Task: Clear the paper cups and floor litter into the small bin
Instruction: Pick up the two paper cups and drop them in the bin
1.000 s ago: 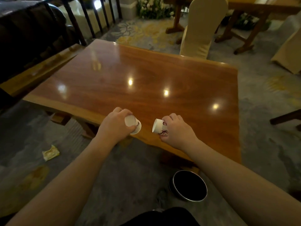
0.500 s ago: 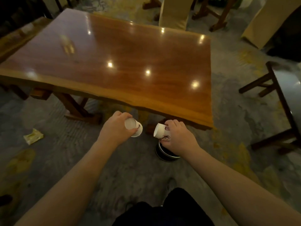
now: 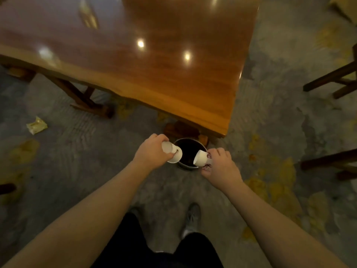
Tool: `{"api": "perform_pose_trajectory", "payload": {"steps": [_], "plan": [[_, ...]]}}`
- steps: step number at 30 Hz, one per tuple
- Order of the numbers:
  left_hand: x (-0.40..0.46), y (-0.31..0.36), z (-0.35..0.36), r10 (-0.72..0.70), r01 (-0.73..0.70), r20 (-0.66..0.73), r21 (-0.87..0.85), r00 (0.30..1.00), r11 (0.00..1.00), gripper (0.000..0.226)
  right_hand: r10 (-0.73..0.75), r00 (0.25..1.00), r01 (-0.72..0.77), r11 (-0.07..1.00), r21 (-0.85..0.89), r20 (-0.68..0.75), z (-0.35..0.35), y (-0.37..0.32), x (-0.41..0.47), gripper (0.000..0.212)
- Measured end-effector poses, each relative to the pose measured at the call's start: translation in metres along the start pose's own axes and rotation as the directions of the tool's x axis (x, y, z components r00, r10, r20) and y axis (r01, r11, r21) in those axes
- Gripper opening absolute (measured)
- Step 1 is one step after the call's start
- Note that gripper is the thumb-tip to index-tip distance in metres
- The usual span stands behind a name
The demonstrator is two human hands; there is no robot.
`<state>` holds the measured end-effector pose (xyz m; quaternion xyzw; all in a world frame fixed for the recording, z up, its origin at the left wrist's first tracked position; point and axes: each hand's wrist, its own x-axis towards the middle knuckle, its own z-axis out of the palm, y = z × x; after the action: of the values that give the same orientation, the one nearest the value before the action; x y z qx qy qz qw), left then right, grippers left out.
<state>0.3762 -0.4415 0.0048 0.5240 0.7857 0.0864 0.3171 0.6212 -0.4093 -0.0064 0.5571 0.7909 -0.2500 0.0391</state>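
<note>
A small round bin (image 3: 188, 166) with a dark inside and a metal rim stands on the carpet by the table's near corner. My left hand (image 3: 152, 154) grips a white paper cup (image 3: 172, 153), tipped sideways over the bin's left rim. In my right hand (image 3: 220, 166) is a second white paper cup (image 3: 201, 158) with a dark print, tilted mouth-first over the bin's right rim. A crumpled yellowish piece of litter (image 3: 36, 125) lies on the floor at the far left.
The polished wooden table (image 3: 154, 64) fills the upper middle, its legs (image 3: 81, 97) to the left of the bin. Dark wooden chair legs (image 3: 332, 82) stand at the right. My feet (image 3: 191, 217) are just behind the bin on the patterned carpet.
Both hands have carried their cups off the table edge and down to the bin. My view has tilted down towards the floor, and the bin now lies between the two cups.
</note>
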Motion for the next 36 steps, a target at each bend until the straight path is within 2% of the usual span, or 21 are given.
{"api": "perform_pose_trajectory", "payload": {"steps": [3, 10, 16, 21, 27, 30, 36], "plan": [[0.022, 0.003, 0.042, -0.011, 0.011, 0.054, -0.001, 0.998, 1.000, 0.055, 0.058, 0.996, -0.060, 0.998, 0.023, 0.070, 0.023, 0.036, 0.016, 0.051], [0.117, -0.033, 0.143, -0.042, 0.033, 0.180, 0.054, 0.983, 0.998, 0.057, 0.152, 0.979, -0.159, 0.986, 0.048, 0.138, 0.115, 0.090, 0.082, 0.060], [0.190, -0.069, 0.221, 0.022, -0.023, 0.180, 0.004, 0.984, 1.000, 0.058, 0.191, 0.968, -0.203, 0.977, 0.060, 0.163, 0.200, 0.115, 0.147, 0.062], [0.241, -0.098, 0.282, 0.035, -0.044, 0.221, 0.037, 0.975, 0.998, 0.056, 0.229, 0.955, -0.234, 0.972, 0.007, 0.189, 0.269, 0.127, 0.196, 0.065], [0.259, -0.117, 0.303, 0.018, -0.032, 0.213, 0.063, 0.977, 0.998, 0.089, 0.271, 0.947, -0.266, 0.963, -0.048, 0.173, 0.305, 0.133, 0.213, 0.076], [0.252, -0.123, 0.296, 0.031, -0.046, 0.186, 0.076, 0.982, 0.996, 0.076, 0.255, 0.951, -0.249, 0.967, -0.060, 0.175, 0.306, 0.127, 0.209, 0.069], [0.197, -0.139, 0.244, -0.005, 0.004, 0.084, 0.009, 0.996, 1.000, 0.056, 0.123, 0.978, -0.114, 0.991, -0.064, 0.166, 0.274, 0.076, 0.179, 0.050]]}}
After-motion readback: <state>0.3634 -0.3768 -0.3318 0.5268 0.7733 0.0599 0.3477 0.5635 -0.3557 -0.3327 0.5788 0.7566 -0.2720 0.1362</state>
